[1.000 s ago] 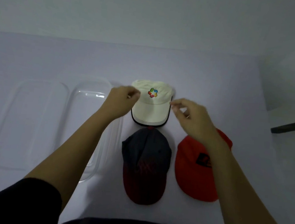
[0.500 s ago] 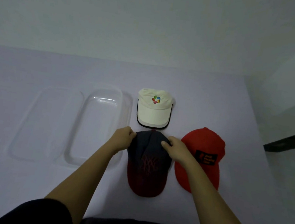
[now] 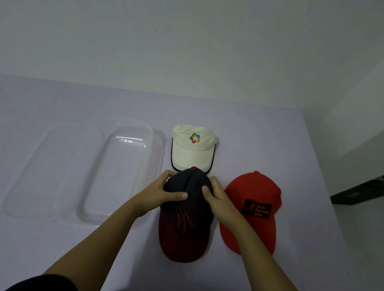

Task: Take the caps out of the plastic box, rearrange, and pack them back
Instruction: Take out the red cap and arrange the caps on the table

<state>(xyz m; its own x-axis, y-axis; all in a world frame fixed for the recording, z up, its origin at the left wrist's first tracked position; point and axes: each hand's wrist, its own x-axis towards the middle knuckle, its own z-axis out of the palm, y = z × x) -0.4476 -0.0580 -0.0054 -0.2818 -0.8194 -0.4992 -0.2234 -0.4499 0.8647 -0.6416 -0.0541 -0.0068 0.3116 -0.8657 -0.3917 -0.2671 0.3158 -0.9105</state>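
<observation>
Dark cap [image 3: 186, 216] gripped at crown by left hand [image 3: 161, 195] and right hand [image 3: 216, 199] — brim toward person; box [image 3: 156, 142] lies left, nearer left hand.

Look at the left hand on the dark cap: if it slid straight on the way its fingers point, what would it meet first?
Probably the right hand, gripping the dark cap opposite the left hand; the thumbs nearly meet, though depth is unclear.

The scene was dim and evenly lit, with a cool bluish cast. Soft, faint shadows lay under the forearms. A small glare streak marked the clear plastic box [image 3: 126, 140], left of the grip. Wide-angle distortion bent the frame edges; focus was slightly soft.
</observation>
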